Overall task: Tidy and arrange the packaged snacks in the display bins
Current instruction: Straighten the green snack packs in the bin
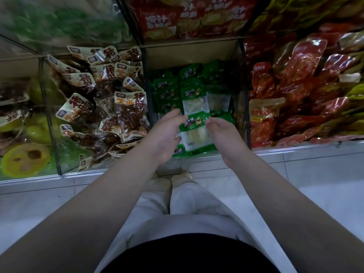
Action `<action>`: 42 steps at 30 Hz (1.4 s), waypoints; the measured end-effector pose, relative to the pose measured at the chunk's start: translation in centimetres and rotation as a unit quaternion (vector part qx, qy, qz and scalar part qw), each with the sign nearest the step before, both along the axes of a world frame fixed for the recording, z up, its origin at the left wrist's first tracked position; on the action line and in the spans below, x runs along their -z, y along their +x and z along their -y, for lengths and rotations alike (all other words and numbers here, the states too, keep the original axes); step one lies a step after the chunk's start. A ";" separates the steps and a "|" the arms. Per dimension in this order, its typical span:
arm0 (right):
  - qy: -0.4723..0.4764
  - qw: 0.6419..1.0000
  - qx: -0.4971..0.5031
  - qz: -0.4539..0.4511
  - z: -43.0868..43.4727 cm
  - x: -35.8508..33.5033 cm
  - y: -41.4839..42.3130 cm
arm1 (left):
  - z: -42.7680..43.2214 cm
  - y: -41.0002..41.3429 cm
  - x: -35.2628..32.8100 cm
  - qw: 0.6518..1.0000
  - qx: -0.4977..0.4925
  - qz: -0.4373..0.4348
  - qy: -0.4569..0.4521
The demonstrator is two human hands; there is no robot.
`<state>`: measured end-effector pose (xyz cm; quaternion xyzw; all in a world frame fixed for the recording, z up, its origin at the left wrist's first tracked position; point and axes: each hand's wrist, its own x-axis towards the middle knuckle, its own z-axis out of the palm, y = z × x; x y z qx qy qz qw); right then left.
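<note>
a: what are the hands doing?

b: the right hand (pixel 222 133) has its fingers curled onto the right edge of a green packet (pixel 195 125) and grips it. the left hand (pixel 165 133) lies with its fingers nearly straight, tips touching the packet's left edge, not wrapped round it.

a: and the packet itself?

b: it is held up between both hands, upright, with a green label band across the top and a clear window below showing pale strips. it sits over the front of the middle bin (pixel 193 54), and a second packet of the same kind (pixel 194 99) shows just above it.

a: what else is in that bin?

b: more green packets (pixel 167 91), lying in rows behind and beside the held one.

a: and the neighbours?

b: past a clear divider on the left, a bin (pixel 49 115) holds a loose heap of cream-and-brown packets (pixel 110 99) with big dark characters. on the right, another bin holds glossy red packets (pixel 303 62). the shelf above carries red-and-yellow bags (pixel 177 18), blurred.

a: below?

b: pale trousers (pixel 189 203) and a white tiled floor (pixel 325 184).
</note>
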<state>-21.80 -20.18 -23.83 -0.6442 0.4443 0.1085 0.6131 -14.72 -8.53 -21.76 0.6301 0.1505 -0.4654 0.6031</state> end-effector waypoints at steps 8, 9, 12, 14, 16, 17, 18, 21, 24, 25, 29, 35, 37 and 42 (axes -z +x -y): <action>0.010 1.000 0.014 0.012 -0.2 -0.9 -0.2 | -0.6 -0.1 -0.5 0.999 -0.017 -0.007 -0.048; 0.014 0.999 0.024 0.025 -0.2 -1.2 -0.2 | -0.5 -0.1 -0.8 0.998 -0.021 -0.003 -0.058; 0.019 0.997 0.049 0.063 -0.4 -2.2 0.2 | -0.4 0.0 -1.8 0.996 -0.032 0.011 -0.085; 0.031 0.993 0.059 0.095 -0.6 -2.7 0.7 | -0.4 0.2 -2.6 0.994 -0.037 0.018 -0.103; 0.043 0.989 0.056 0.126 -0.8 -3.4 1.1 | -0.4 0.4 -3.3 0.991 -0.041 0.025 -0.122; 0.050 0.988 0.051 0.140 -0.9 -3.8 1.3 | -0.5 0.5 -3.7 0.990 -0.045 0.028 -0.129; 0.057 0.986 0.046 0.152 -1.0 -4.1 1.6 | -0.5 0.6 -4.1 0.989 -0.049 0.031 -0.135; 0.080 0.979 0.043 0.183 -1.3 -5.3 2.2 | -0.8 1.0 -5.1 0.985 -0.061 0.045 -0.153; 0.095 0.973 0.037 0.207 -1.6 -6.9 3.1 | -1.0 1.5 -6.3 0.982 -0.067 0.065 -0.166; 0.100 0.971 0.036 0.216 -1.8 -7.5 3.3 | -1.1 1.6 -6.6 0.981 -0.065 0.070 -0.171; 0.113 0.959 0.028 0.257 -2.0 -9.6 4.2 | -1.4 2.6 -8.1 0.975 -0.057 0.079 -0.199; 0.120 0.938 0.018 0.324 -2.0 -12.2 5.9 | -1.5 4.8 -10.5 0.965 -0.050 0.096 -0.239; 0.122 0.931 0.019 0.343 -2.0 -13.2 6.8 | -1.5 5.7 -11.3 0.962 -0.039 0.105 -0.249; 0.114 0.920 0.023 0.375 -1.9 -15.4 9.1 | -1.5 8.6 -13.7 0.952 -0.014 0.132 -0.275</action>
